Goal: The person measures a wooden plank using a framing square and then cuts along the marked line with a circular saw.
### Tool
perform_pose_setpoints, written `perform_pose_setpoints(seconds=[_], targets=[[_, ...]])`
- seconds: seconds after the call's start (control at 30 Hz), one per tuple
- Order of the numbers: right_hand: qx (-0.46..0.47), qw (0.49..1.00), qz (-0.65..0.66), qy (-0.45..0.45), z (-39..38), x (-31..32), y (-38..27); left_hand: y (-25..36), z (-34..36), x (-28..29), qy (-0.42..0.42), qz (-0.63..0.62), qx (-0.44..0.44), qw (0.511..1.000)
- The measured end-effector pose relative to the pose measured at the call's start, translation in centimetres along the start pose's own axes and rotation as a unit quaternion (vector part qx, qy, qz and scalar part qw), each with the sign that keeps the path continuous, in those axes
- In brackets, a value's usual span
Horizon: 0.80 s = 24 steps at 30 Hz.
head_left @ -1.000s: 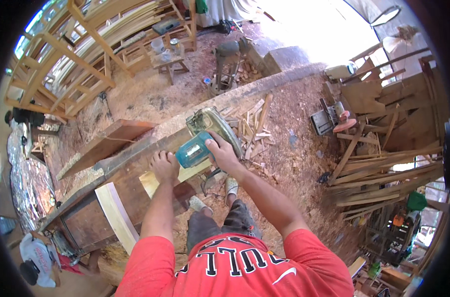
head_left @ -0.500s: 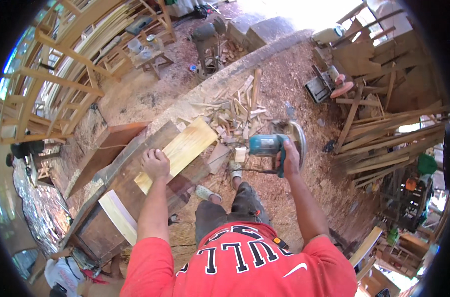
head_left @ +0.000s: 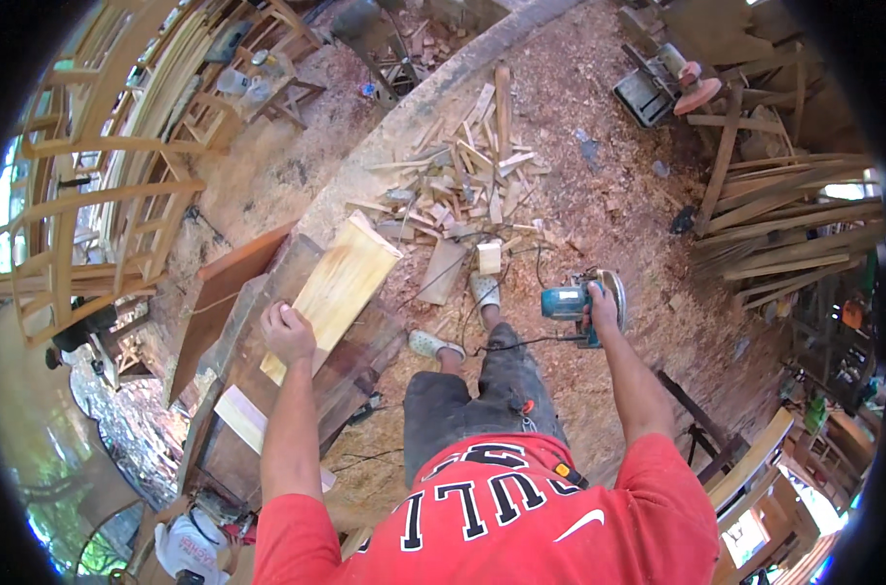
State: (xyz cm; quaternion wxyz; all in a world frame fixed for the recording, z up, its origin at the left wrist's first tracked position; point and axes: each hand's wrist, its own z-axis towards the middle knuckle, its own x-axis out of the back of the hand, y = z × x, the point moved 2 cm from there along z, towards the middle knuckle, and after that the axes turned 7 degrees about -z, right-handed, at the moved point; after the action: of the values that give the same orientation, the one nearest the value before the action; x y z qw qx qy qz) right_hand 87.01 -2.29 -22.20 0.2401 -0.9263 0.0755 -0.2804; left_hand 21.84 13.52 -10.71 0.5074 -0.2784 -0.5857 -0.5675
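Observation:
My right hand (head_left: 604, 308) grips the handle of a teal circular saw (head_left: 564, 303), held out to the right above the shavings-covered floor. Its round blade guard (head_left: 616, 292) is on the far side of my fingers, and a dark cord trails from it. At the left edge of a pale yellow board (head_left: 338, 283) is my left hand (head_left: 289, 333), fingers curled in; whether anything is inside them is hidden. That board lies slantwise on a dark wooden bench (head_left: 341, 390). A shorter pale piece of wood (head_left: 241, 417) rests on the bench nearer my left forearm.
Beyond my feet lies a heap of wood offcuts (head_left: 472, 180). A reddish-brown panel (head_left: 219, 312) leans at the bench's left side. Long planks (head_left: 794, 229) are stacked at right, near a machine with a reddish disc (head_left: 696, 90). Wooden frames (head_left: 121, 156) stand at far left.
The circular saw has moved slightly right and nearer to me. My left hand's fingers have curled at the board's edge. The whole view has shifted, and both feet show more fully.

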Motion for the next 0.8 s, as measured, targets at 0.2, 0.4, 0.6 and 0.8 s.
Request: perform_pose_setpoints(seconds=[0.2,0.4,0.6,0.8], targets=[[-0.046,0.999,-0.011,-0.003,2.3,-1.4,3.3,0.2,0.1,0.1,-0.016,0.027,-0.028,0.999],[-0.027,0.998,-0.011,-0.063,4.4,-2.6,4.9,0.1,0.4,0.1,-0.045,0.010,-0.021,0.999],[0.002,0.992,-0.081,-0.096,7.6,-4.8,5.3,0.2,0.4,0.5,-0.062,0.031,-0.014,0.997],[-0.049,0.991,-0.059,-0.113,12.3,-8.4,6.5,-0.8,0.2,0.8,-0.107,0.024,0.010,0.994]])
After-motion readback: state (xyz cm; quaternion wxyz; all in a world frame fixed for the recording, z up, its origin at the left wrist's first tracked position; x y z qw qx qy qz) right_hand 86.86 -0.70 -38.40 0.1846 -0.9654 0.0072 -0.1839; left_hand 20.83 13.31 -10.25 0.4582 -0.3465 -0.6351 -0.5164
